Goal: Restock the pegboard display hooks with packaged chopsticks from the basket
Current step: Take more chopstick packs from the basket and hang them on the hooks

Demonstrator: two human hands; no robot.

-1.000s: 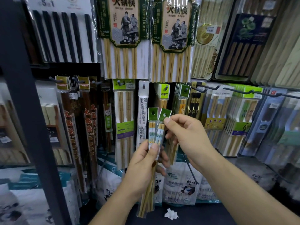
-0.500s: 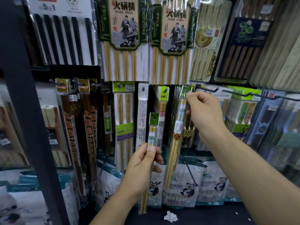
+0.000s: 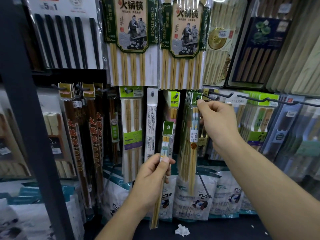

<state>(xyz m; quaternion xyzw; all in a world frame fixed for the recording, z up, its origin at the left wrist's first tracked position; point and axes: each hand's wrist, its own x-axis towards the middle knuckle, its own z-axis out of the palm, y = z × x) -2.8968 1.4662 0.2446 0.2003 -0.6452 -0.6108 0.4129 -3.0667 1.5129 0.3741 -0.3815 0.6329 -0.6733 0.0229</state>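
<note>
My left hand (image 3: 152, 174) grips a slim pack of bamboo chopsticks (image 3: 166, 141) with a green header card, upright in front of the display. My right hand (image 3: 216, 122) pinches the green header of a second pack (image 3: 193, 144) at the tip of a black hook (image 3: 216, 94). That pack hangs in front of several like packs. Its hole sits at the hook's end; I cannot tell whether the hook passes through it. No basket is in view.
Big hot-pot chopstick packs (image 3: 131, 40) hang above. Dark red packs (image 3: 78, 135) hang at left behind a black shelf post (image 3: 29, 118). More hooks with green-topped packs (image 3: 259, 116) reach out at right. Panda bags (image 3: 199, 200) and crumpled white paper (image 3: 181, 230) lie below.
My right hand carried one pack up and to the right, from beside the left hand to the hook tip. My left hand kept the other pack and lowered slightly.
</note>
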